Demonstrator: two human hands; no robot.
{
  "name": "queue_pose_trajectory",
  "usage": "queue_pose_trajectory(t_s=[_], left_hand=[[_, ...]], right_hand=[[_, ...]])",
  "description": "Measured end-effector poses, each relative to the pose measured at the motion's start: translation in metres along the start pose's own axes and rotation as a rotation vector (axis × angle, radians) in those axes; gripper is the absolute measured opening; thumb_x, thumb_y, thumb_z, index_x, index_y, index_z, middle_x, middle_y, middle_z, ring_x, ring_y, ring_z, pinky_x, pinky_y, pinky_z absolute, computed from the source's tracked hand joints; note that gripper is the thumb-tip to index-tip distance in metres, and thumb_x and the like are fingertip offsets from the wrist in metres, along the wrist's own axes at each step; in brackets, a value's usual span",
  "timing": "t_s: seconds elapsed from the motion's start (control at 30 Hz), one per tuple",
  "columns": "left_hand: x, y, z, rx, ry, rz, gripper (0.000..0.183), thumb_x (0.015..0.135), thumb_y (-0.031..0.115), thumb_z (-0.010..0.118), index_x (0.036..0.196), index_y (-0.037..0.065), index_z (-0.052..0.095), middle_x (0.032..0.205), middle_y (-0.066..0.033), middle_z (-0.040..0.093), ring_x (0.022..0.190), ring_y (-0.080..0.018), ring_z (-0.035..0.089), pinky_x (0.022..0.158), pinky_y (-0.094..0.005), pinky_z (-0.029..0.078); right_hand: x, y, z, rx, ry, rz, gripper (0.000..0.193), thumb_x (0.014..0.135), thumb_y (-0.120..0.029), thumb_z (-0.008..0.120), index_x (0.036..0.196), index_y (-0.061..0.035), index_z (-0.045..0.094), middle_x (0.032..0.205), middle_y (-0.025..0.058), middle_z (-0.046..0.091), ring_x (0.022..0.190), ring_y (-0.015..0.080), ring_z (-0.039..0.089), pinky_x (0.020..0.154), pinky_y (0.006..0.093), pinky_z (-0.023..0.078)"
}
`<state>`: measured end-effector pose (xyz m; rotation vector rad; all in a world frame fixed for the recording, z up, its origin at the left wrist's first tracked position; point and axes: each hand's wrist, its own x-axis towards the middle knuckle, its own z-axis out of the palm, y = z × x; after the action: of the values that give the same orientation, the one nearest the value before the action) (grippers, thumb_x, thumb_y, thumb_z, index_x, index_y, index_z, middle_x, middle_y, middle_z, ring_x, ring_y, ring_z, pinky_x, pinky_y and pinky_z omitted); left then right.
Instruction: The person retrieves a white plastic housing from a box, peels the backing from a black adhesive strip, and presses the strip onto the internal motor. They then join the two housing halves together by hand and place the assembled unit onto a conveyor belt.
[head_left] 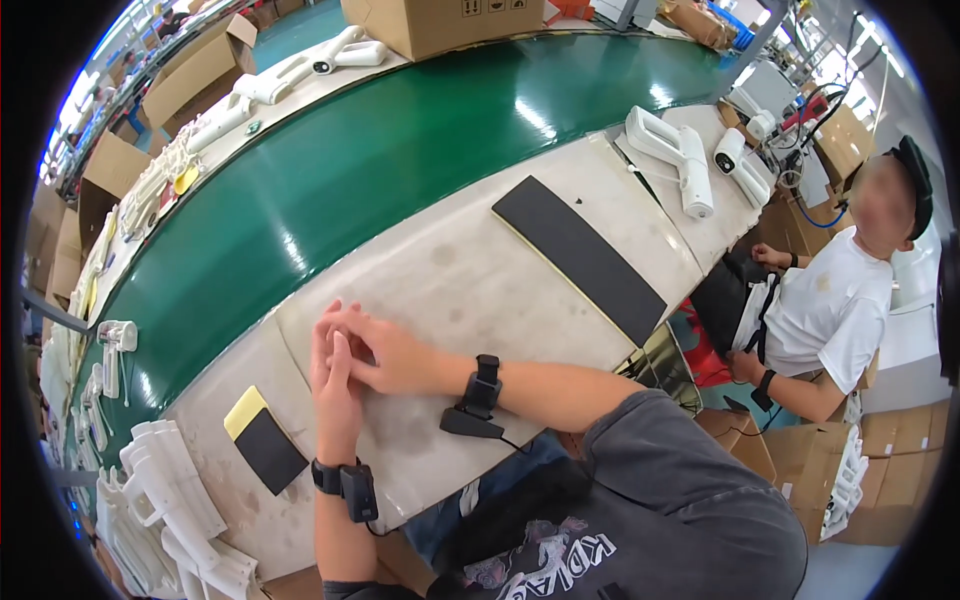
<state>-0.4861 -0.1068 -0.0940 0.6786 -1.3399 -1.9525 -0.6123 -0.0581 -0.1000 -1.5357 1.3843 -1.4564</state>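
Observation:
Over the pale worktop [440, 270], my two hands are clasped together near the edge of the green belt. My right hand [395, 352] reaches in from the right, its fingers folded across those of my left hand [337, 400]. The left fingers are pressed together and partly covered. No object shows in either hand. Left of them lies a small black pad [272, 455] with a yellow strip [247, 412] at its far end. A long black foam strip [580, 255] with a yellowish edge rests to the right.
A green conveyor belt [400, 150] curves along the far side. White gun-shaped housings [165, 490] are stacked at the lower left, and more white devices [680, 160] lie at the right. A cardboard box [445, 25] stands beyond the belt. A seated co-worker [825, 310] is at the right.

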Motion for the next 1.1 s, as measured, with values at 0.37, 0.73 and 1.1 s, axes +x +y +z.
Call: queue_pose_trajectory(t_s=[0.37, 0.73, 1.1], left_hand=[[0.007, -0.011, 0.003, 0.252, 0.098, 0.024, 0.034, 0.107, 0.018, 0.053, 0.135, -0.001, 0.051, 0.125, -0.0086, 0.062, 0.113, -0.0141, 0.059, 0.099, -0.0277, 0.046], [0.007, -0.013, -0.004, 0.179, 0.087, 0.046, 0.032, 0.108, 0.019, 0.05, 0.134, 0.0, 0.049, 0.131, -0.0123, 0.059, 0.119, -0.0181, 0.057, 0.102, -0.0307, 0.045], [0.005, -0.01, -0.002, 0.184, 0.094, 0.032, 0.035, 0.109, 0.021, 0.049, 0.136, -0.001, 0.048, 0.134, -0.0146, 0.058, 0.123, -0.019, 0.056, 0.105, -0.0312, 0.042]], right_hand=[[0.0, 0.011, -0.013, 0.083, -0.018, 0.039, 0.038, 0.091, -0.003, 0.058, 0.129, -0.0044, 0.055, 0.11, 0.0184, 0.071, 0.099, 0.0314, 0.071, 0.085, 0.0375, 0.055], [0.002, 0.007, -0.006, 0.191, 0.02, 0.0, 0.033, 0.086, 0.0, 0.064, 0.118, -0.0014, 0.054, 0.1, 0.0205, 0.068, 0.088, 0.0331, 0.067, 0.076, 0.0418, 0.054], [0.002, 0.006, -0.003, 0.169, 0.0, 0.017, 0.034, 0.084, 0.002, 0.062, 0.117, -0.0035, 0.054, 0.097, 0.0187, 0.067, 0.093, 0.0341, 0.064, 0.079, 0.0413, 0.051]])
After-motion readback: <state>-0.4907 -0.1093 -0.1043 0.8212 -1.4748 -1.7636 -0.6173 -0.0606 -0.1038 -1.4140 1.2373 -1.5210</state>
